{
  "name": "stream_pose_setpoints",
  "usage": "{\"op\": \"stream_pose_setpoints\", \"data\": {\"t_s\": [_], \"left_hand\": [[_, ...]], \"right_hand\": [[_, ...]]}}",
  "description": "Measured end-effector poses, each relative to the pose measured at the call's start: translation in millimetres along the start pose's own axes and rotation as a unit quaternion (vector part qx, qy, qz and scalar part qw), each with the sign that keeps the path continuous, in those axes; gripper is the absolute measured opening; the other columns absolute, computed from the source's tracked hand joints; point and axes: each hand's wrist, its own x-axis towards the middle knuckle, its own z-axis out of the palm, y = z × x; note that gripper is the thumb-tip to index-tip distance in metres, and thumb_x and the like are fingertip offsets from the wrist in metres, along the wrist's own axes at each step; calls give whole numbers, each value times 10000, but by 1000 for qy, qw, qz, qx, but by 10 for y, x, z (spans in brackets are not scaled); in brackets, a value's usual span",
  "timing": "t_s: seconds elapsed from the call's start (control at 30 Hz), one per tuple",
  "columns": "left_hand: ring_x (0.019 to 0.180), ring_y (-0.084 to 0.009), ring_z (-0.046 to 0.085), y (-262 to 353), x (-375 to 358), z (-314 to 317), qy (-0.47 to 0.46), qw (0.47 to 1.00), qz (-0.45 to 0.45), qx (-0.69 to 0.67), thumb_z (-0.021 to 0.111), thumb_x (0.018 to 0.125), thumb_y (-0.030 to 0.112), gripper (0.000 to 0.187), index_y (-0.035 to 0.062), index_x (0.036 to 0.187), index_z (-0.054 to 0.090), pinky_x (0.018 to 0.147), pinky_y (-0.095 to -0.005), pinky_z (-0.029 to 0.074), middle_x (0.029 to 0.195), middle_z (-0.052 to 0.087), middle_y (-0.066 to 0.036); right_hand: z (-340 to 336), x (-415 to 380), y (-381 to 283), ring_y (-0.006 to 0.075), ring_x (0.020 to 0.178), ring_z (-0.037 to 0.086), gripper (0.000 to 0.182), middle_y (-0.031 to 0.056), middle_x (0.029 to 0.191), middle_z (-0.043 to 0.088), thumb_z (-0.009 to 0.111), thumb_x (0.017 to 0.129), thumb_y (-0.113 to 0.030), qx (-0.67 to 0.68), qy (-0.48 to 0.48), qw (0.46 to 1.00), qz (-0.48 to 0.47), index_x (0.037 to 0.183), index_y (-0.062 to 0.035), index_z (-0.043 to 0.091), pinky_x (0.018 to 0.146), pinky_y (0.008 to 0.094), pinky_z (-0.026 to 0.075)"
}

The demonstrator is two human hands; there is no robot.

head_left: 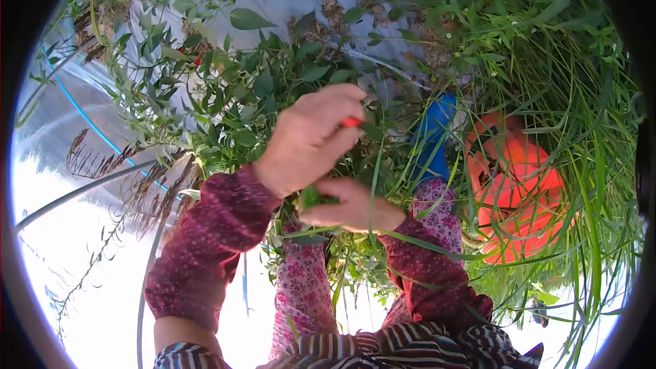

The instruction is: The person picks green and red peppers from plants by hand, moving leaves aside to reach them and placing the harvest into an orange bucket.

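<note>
In the middle of the head view, my left hand (311, 138) is closed, with a small red pepper (351, 122) between thumb and fingers, near green leaves. Just below it and to the right is my right hand (352, 206), its fingers curled around something green (311, 197); whether that is a leaf or a green pepper I cannot make out. Leafy pepper plants (253, 85) grow in front of both hands. Long grass blades cross in front of my right hand and sleeve.
An orange plastic bag (523, 195) with black print lies in tall grass (588, 130) at right. My blue boot (434, 137) stands between bag and plants. Pale plastic sheeting (280, 0) covers soil ahead. At left are a blue line (85, 115) and a grey hoop (82, 195).
</note>
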Motion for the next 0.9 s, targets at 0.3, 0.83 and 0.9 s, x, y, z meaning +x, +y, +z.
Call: {"op": "stream_pose_setpoints", "data": {"t_s": [0.3, 0.83, 0.9], "left_hand": [[832, -154, 605, 278, -384, -518, 195, 885, -285, -313, 584, 848, 22, 185, 2, 1032, 592, 733, -258, 493, 1017, 613, -123], [852, -256, 598, 549, -588, -359, 245, 959, 13, 139, 727, 592, 27, 360, 40, 940, 633, 718, -338, 523, 978, 558, -116], [868, -263, 591, 581, -723, -373, 184, 969, 30, 162, 707, 596, 49, 351, 27, 939, 635, 747, -359, 519, 980, 552, -113]], "right_hand": [[-58, -7, -252, 195, 700, 594, 439, 145, 941, 582, 578, 817, -347, 409, 103, 903, -76, 1139, -60, 502, 534, 264, 435], [-105, 2, -345, 190, 768, 616, 359, 98, 949, 611, 597, 841, -209, 376, 23, 921, -95, 1128, 1, 545, 673, 305, 492], [-42, 88, -284, 167, 839, 614, 384, 85, 1038, 606, 601, 859, -250, 429, 74, 894, -105, 1155, -12, 545, 789, 321, 485]]}}
